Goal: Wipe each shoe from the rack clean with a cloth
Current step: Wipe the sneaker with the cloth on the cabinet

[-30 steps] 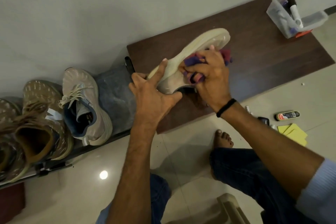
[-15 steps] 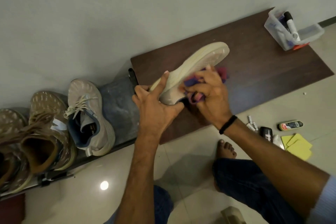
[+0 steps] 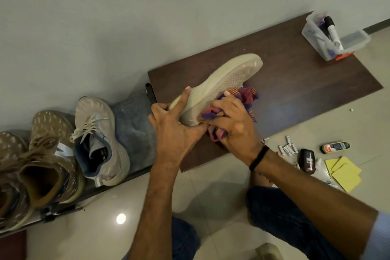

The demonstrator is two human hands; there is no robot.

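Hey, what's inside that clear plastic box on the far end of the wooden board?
The clear box holds a white tube with a black cap and purplish bits; its frosted walls blur the rest.

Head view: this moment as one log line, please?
stage: wiping | left hand holds cream shoe | right hand presses cloth on its side

Nothing I can read: labels on the black container (image 3: 307,160), right of my grip, and the grey shoe (image 3: 101,141), left, are blurred.
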